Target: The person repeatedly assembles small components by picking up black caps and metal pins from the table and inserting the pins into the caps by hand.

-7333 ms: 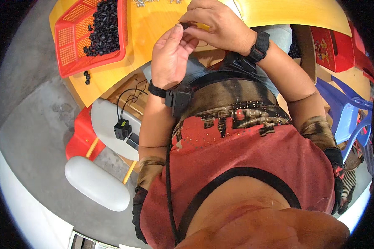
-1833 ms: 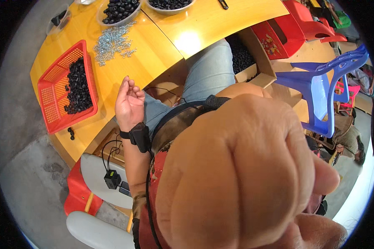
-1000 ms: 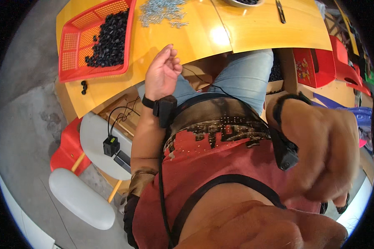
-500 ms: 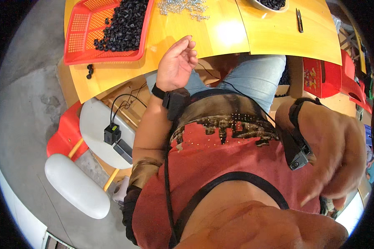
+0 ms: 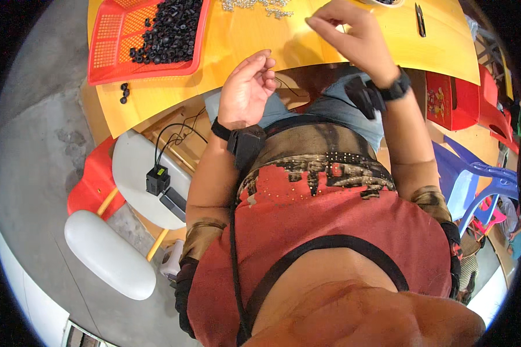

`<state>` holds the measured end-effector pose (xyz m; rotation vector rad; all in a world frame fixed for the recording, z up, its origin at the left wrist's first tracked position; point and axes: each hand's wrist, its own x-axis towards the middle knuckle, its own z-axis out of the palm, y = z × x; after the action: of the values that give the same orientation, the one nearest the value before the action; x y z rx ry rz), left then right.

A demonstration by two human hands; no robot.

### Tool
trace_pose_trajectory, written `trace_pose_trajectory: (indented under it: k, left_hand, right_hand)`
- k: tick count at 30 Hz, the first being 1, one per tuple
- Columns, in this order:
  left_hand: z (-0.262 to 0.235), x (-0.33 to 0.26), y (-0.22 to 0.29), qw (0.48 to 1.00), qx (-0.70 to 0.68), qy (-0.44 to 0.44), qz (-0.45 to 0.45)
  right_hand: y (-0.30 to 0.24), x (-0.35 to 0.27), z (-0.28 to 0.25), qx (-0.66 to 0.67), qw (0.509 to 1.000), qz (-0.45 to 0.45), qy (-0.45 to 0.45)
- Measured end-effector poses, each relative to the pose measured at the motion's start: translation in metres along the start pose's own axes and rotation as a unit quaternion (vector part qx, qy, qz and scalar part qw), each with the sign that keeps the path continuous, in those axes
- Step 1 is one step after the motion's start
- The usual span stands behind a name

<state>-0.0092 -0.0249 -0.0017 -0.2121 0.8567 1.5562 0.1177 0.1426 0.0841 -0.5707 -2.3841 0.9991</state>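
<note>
Left hand [image 5: 246, 89] at the near edge of the yellow table [image 5: 243, 34], palm turned inward, fingers curled loosely, thumb close to the index; cannot tell if anything sits in it. Right hand [image 5: 356, 43] is over the tabletop, farther forward, thumb and index pointing left, narrow gap at their base; tips a bit blurred, so cannot tell if it holds something. Hands are apart. Both wrists wear black bands with small black units.

Small black parts [image 5: 171, 34] lie heaped in the red basket [image 5: 107, 46], on the table left of both hands, mostly toward the basket's right side. Three loose black pieces [image 5: 124, 93] sit in a row just below it, near the table edge. Small silvery pieces [image 5: 255, 4] are scattered at the top edge, between basket and right hand. Slim black tool [image 5: 420, 20] lies to the right, beside a partly cropped bowl [image 5: 391, 4].
</note>
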Motion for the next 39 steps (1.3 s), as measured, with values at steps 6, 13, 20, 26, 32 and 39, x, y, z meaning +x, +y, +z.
trace_pose_trajectory:
  k: [6, 13, 20, 26, 32, 39]
  left_hand:
    - [-0.004, 0.0, 0.001, 1.0, -0.011, -0.021, 0.001]
    - [-0.008, 0.001, 0.007, 0.999, -0.046, -0.009, 0.0]
    - [-0.01, 0.004, 0.008, 0.998, -0.053, -0.017, -0.01]
    - [-0.008, 0.005, 0.007, 0.998, -0.058, -0.026, -0.009]
    - [-0.009, 0.005, 0.004, 0.998, -0.048, -0.036, 0.0]
    - [-0.012, 0.005, 0.006, 0.998, -0.051, -0.044, -0.006]
  right_hand:
    - [0.028, 0.0, 0.04, -0.121, 0.991, -0.044, -0.029]
    - [0.031, 0.012, 0.051, -0.201, 0.978, -0.033, -0.032]
    - [0.03, 0.01, 0.05, -0.182, 0.981, -0.062, -0.002]
    - [0.038, 0.01, 0.053, -0.148, 0.98, -0.129, 0.036]
    - [0.039, 0.017, 0.06, -0.168, 0.975, -0.141, 0.029]
    - [0.026, 0.018, 0.065, -0.232, 0.966, -0.11, -0.031]
